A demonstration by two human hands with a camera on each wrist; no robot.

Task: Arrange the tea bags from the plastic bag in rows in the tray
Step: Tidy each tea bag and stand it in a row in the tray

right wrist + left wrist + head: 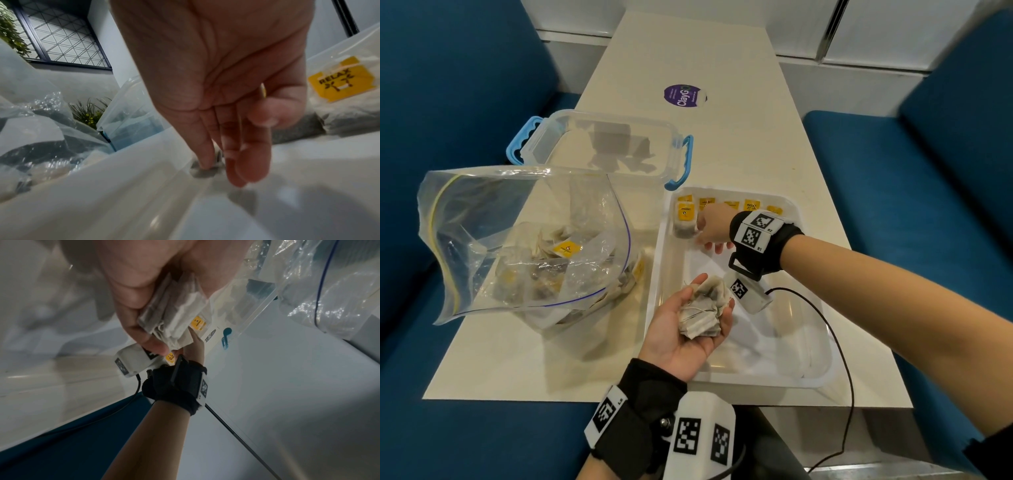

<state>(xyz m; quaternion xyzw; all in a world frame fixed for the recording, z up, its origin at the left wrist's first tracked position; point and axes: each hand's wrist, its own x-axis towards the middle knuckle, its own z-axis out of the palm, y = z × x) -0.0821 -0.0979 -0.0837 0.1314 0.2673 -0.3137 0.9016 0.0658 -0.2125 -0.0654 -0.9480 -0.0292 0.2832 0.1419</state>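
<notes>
Cream worktop (739, 137) between blue bench seats (448, 102), with a round purple sticker (685, 96) reading "ClayGo" toward its far end. On the left side, a large clear zip-top plastic bag (524, 240), mouth wide and slumped, with a heap of tea bags (551, 260) inside, some with yellow tags. Behind it, a clear lidless storage box (602, 147) with blue clip handles; contents hard to make out through the plastic. On the right, touching the plastic bag's side, a white plastic tray (808, 359). Along the tray's far wall, a row of tea bags (726, 204) stood side by side, yellow tags up; "RELAX" legible on one tag (339, 79) in the right wrist view, "MOMENT" faintly on the leftmost in the head view. Over the tray's near left edge, left hand (685, 329) palm up, fingers cupped loosely around a crumpled bunch of tea bags (702, 311), strings tangled. At the row's left end, right hand (714, 228) palm down, thumb and forefinger pinching the tea bag (686, 222) nearest the corner, other fingers extended toward the tray floor. Black wrist straps with white marker blocks on both wrists; a thin black cable (839, 342) trailing off the right one.
</notes>
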